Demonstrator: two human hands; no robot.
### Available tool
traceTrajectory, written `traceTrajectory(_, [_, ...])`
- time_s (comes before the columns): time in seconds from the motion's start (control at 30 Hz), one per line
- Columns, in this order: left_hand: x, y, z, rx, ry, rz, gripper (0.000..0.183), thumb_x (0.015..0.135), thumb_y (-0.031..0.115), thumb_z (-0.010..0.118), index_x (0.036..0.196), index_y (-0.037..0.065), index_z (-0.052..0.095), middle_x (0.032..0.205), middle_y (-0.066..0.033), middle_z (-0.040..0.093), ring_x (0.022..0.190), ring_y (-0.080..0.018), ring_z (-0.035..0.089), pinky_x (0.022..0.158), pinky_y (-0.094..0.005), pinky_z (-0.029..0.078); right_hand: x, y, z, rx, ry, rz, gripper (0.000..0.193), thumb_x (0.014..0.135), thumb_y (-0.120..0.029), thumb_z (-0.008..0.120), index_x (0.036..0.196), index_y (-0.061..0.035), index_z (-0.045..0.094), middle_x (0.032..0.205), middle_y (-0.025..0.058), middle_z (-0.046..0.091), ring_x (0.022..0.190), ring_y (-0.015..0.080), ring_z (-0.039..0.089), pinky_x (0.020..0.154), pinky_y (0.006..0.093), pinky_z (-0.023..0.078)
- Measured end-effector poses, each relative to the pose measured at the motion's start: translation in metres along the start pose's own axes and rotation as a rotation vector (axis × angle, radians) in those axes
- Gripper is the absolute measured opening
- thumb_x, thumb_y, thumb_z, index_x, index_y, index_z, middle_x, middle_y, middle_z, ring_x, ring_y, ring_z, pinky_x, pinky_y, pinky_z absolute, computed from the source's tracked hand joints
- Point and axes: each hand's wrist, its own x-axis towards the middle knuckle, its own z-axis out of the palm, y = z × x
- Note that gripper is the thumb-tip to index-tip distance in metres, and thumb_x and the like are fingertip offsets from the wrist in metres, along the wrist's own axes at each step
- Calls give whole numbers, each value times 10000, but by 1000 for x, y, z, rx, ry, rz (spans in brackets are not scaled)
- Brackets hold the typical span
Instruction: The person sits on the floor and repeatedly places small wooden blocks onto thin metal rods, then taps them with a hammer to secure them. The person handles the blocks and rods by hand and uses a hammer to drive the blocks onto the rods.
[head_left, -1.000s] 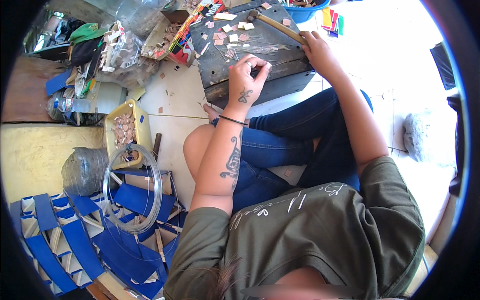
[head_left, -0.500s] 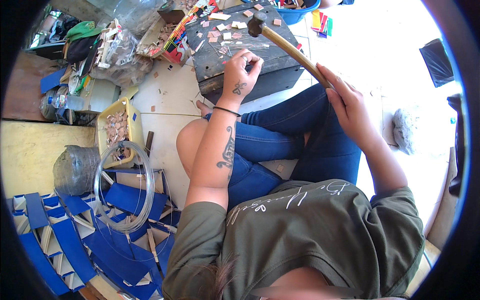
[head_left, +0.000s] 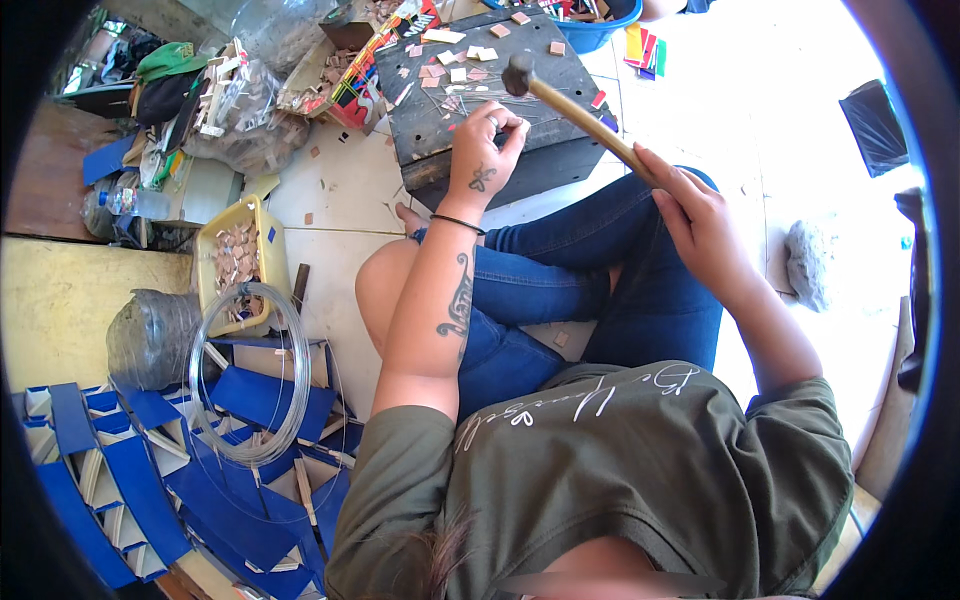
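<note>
My right hand (head_left: pixel 690 212) is wrapped round the wooden handle of a hammer (head_left: pixel 582 117). Its dark metal head is up over the black wooden block (head_left: pixel 430 158), a little beyond my left hand (head_left: pixel 484 152). The fingers of that left hand are pinched together at the block's near edge; what they hold, if anything, is too small to make out. Thin wires (head_left: pixel 455 100) lie on the block top just past my fingers. Several small pinkish and pale square tiles (head_left: pixel 458 75) are scattered around the wires.
At the left a yellow basket (head_left: pixel 277 262) holds many small tiles. A coil of wire (head_left: pixel 300 375) rests on blue-and-white box pieces (head_left: pixel 130 480). Behind the block stand an open carton (head_left: pixel 362 95) and a blue basin (head_left: pixel 590 38). A grey stone-like lump (head_left: pixel 808 262) sits at the right.
The hammer head has come down and slightly nearer to my left hand. My left hand keeps its pinch at nearly the same spot on the block.
</note>
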Motion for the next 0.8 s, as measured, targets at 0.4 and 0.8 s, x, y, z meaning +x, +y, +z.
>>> traceTrajectory(0.4, [-1, -1, 1, 17, 4, -6, 110, 772, 21, 701, 729, 10, 600, 724, -94, 591, 649, -232, 602, 595, -321, 468, 3, 6, 0, -54, -75, 49, 480, 951, -50, 513, 1414, -168, 477, 918, 161, 641, 730, 285, 643, 686, 379, 511])
traceTrajectory(0.8, [-2, 0, 0, 47, 3, 1, 112, 774, 19, 701, 736, 8, 596, 723, -88, 592, 652, -217, 603, 609, -311, 467, 1, 10, 4, -45, -96, 70, 481, 957, -64, 521, 1422, -180, 470, 949, 178, 644, 762, 300, 638, 716, 361, 506])
